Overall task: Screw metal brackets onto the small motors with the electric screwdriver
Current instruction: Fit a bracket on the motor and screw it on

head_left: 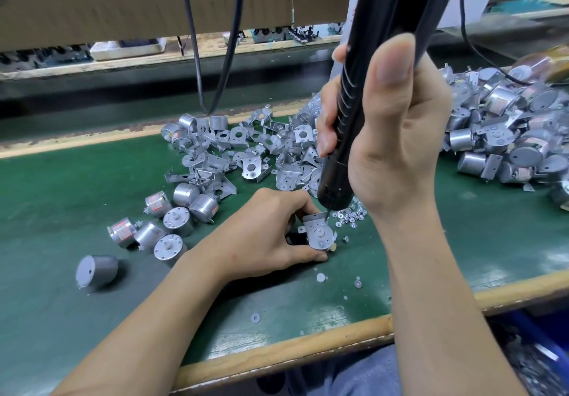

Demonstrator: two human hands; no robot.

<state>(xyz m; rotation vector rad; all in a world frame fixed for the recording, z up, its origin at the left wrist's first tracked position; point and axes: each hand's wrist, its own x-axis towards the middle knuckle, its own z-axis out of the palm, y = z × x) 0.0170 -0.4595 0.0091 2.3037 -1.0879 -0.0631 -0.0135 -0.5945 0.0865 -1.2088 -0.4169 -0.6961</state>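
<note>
A green table (61, 211) carries a few white washers (320, 277), which lie on the near side of the left hand (271, 232). That hand's fingers and thumb are curled around a small motor (320, 241) with a metal bracket (314, 221) on top. Just above, the right hand (397, 137) is wrapped around a black electric screwdriver (369, 57), whose bit meets the bracket's far edge. Small screws (351, 215) lie just beyond the left hand's fingertips. Bare motors (172, 223) sit to its left. Farther off lies a heap of loose brackets (246, 149), and right of the right hand is a pile of bracketed motors (508, 131).
</note>
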